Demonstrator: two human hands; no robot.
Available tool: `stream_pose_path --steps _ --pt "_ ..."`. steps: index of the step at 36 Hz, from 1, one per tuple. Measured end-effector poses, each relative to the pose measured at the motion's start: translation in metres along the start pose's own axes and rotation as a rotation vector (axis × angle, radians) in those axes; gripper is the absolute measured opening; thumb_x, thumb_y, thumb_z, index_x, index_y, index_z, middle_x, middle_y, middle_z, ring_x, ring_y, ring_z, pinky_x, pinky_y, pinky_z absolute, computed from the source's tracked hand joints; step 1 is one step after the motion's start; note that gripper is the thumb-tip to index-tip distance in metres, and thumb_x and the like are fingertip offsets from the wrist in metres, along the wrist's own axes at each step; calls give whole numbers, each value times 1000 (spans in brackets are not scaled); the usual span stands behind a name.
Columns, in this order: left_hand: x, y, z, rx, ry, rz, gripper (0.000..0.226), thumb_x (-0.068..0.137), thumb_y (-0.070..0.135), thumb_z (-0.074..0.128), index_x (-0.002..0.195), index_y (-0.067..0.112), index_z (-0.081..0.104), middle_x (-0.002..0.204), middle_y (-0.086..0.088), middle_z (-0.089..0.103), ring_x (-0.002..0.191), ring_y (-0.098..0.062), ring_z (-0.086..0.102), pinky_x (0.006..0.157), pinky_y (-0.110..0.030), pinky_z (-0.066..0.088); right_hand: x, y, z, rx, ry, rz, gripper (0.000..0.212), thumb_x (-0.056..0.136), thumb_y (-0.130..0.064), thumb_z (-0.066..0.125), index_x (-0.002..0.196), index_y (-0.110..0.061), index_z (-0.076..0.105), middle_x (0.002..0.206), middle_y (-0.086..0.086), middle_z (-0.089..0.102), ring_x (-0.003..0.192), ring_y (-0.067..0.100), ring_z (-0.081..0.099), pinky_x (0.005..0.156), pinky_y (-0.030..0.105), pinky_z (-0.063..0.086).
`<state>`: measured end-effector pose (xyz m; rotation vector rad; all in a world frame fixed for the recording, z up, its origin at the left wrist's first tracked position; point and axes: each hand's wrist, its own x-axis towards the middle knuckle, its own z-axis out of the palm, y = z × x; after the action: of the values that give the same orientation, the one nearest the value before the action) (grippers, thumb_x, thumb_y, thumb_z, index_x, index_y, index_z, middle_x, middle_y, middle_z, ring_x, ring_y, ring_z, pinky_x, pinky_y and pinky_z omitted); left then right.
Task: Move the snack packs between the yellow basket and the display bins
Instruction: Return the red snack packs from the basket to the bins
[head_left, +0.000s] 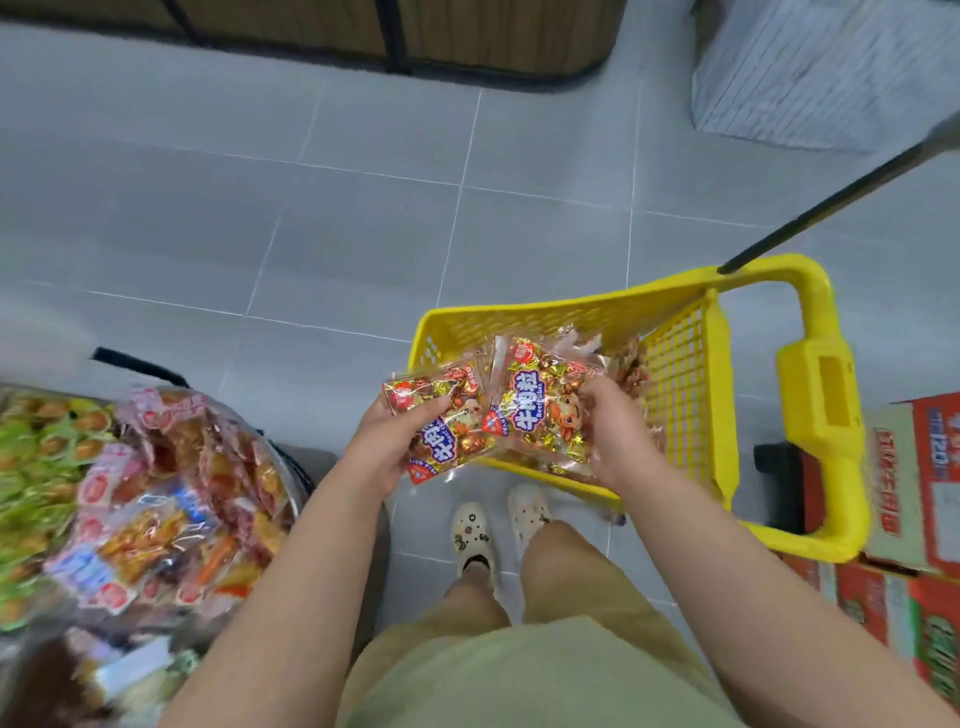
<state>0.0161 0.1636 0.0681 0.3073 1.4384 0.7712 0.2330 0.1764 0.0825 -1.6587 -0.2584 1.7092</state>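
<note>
Head view: two packs are held up over the near-left corner of the yellow basket (545, 307), which stands on the grey tiled floor (311, 208).
Left hand (384, 449): curled round the left snack pack (441, 434) — the thumb is laid across its front, and the fingers are hidden behind it.
Right hand (618, 436): closed on the right snack pack (537, 410), which is gripped at its right edge.
Packs: clear wrappers with blue lettering are filled with gold and red sweets; the two packs are overlapped at their inner edges.
Basket contents: loose packs (631, 364) are seen inside, against the mesh wall.
Pull rod (831, 200): black, fixed at the basket's far rim.
Display bin (296, 483): set at the left, well apart from the basket, and heaped with mixed packs (156, 499) — these are blurred.
Cardboard boxes (914, 467): stacked just right of the basket's handle.
Clogs (470, 535): pale, seen below the hands, beside the basket.
</note>
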Motion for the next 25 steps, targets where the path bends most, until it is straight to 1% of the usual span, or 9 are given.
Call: stream_pose_path --steps 3,5,9,12,13,15,17,22,25 --pt "-32 -4 -22 -56 62 46 40 67 16 80 102 17 61 84 -5 76 73 -21 73 53 -31 56 -22 11 14 46 -250 77 28 92 -31 47 102 -14 67 93 11 71 79 27 70 60 31 55" --pt "-55 -11 -38 -98 113 70 50 60 19 82 106 15 61 88 -8 76 76 -24 73 54 -33 57 -34 18 23 -14 -345 110 36 89 -40 56 114 -16 65 105 12 71 91 27 70 60 32 57" --pt "-103 -40 -72 -204 293 113 58 60 20 85 112 15 59 95 -11 75 83 -28 73 69 -45 59 -52 36 42 -160 -456 115 30 91 -22 59 119 -14 61 104 12 71 88 26 70 64 37 59" --pt "-142 -69 -91 -323 446 150 53 65 20 85 110 19 58 89 -7 76 78 -26 73 62 -42 60 -66 51 55 -241 -547 153 37 91 -20 58 127 -11 56 114 15 67 100 30 65 87 50 52" --pt "-156 -81 -96 -365 487 168 51 67 18 83 112 18 57 89 -7 76 79 -27 73 63 -42 60 -71 57 59 -269 -572 156 36 91 -20 58 126 -10 56 113 15 67 98 30 66 88 52 51" --pt "-184 -104 -105 -447 547 203 53 68 15 81 115 16 58 94 -11 75 83 -30 72 71 -46 59 -84 70 70 -291 -640 178 25 93 -21 55 115 -12 62 102 11 72 86 26 70 74 49 57" --pt "-211 -127 -114 -512 595 213 51 69 14 79 115 14 57 95 -13 74 83 -30 71 74 -48 58 -100 86 83 -289 -718 213 18 95 -21 52 102 -14 67 91 7 74 78 20 72 59 37 59" --pt "-273 -184 -138 -643 779 221 40 75 14 79 108 18 57 85 -8 75 75 -26 73 62 -42 60 -145 139 110 -462 -850 279 28 92 -26 55 117 -16 63 104 5 71 83 16 69 79 36 56" --pt "-307 -215 -154 -762 872 232 40 75 15 79 110 16 58 89 -10 75 75 -25 73 58 -37 58 -173 172 124 -578 -902 295 28 89 -22 61 116 -12 62 89 3 72 64 10 67 54 23 54"
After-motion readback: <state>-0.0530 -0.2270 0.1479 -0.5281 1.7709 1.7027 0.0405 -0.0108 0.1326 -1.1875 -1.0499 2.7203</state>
